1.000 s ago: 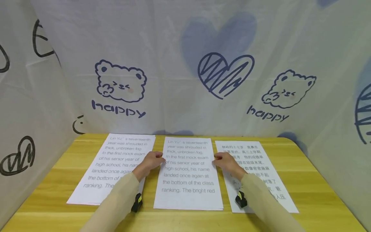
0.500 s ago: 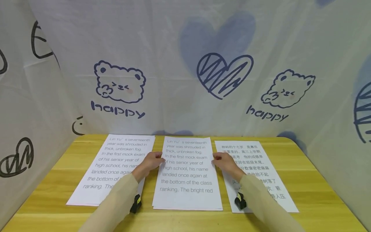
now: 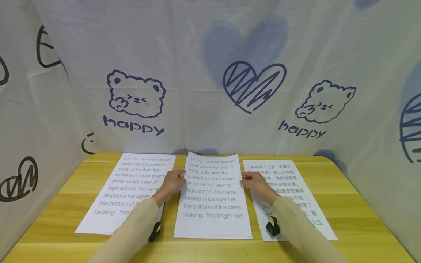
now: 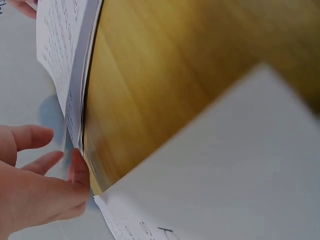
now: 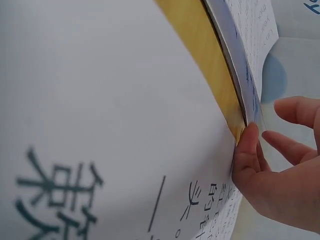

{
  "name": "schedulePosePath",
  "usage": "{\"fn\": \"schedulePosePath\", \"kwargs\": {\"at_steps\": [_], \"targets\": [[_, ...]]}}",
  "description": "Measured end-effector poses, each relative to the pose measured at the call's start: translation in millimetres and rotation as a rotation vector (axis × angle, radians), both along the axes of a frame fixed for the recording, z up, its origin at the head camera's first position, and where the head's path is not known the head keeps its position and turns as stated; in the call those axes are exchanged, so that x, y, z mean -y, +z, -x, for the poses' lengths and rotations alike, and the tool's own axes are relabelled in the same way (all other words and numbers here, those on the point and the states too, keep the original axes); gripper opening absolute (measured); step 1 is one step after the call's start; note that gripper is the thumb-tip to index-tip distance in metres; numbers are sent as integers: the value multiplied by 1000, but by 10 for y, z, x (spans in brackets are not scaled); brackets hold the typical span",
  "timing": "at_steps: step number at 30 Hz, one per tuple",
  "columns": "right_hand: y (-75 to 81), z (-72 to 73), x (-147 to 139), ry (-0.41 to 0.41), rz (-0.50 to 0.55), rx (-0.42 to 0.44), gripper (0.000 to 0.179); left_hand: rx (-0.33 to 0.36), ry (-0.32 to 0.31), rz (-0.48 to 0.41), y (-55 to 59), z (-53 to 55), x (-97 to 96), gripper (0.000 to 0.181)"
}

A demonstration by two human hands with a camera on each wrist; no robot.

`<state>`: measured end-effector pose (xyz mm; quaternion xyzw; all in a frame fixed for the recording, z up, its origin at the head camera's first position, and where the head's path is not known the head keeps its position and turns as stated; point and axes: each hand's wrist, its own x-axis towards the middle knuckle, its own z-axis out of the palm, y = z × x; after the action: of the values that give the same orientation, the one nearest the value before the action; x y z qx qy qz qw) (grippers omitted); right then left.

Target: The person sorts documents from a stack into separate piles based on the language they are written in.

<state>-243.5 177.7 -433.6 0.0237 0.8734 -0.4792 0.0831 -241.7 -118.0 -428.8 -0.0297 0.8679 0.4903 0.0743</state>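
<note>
At the middle of the table lies a stack of printed English sheets (image 3: 213, 226). My left hand (image 3: 171, 185) pinches the left edge of its top sheet of paper, and my right hand (image 3: 260, 185) pinches the right edge, both partway up the page. The sheet's far end is bent up off the stack, the left corner highest. In the left wrist view a gap shows between the raised sheet (image 4: 77, 60) and the pages under it, close to the left hand (image 4: 42, 192). Similarly, the right wrist view has the lifted edge by the fingers of the right hand (image 5: 285, 175).
More English pages (image 3: 108, 219) lie to the left, partly under the left forearm. To the right is a page in Chinese characters (image 3: 299, 171), partly covered by the right arm. Behind the yellow wooden table (image 3: 365, 233) hangs a printed white cloth (image 3: 197, 124).
The far end of the middle stack's top sheet has risen and curved; it lay nearly flat before. Both hands stay at its side edges, hardly moved.
</note>
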Motion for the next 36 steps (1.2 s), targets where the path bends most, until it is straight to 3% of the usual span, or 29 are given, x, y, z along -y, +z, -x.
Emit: {"fn": "schedulePosePath", "kwargs": {"at_steps": [7,16,20,30,36], "targets": [[62,-36,78,-5,1,-46,45,-40,29,-22,-28,26,-25,46],[82,-18,147,-102,135,-62,47,-24,92,-91,-35,44,-3,49],[152,-40,108,-127,221,-36,49,14,121,-191,-8,33,52,49],[264,-132,33,-157,242,21,47,86,143,-459,5,5,144,46],[244,-177,16,-194,279,8,46,96,141,-560,32,-42,149,46]]}}
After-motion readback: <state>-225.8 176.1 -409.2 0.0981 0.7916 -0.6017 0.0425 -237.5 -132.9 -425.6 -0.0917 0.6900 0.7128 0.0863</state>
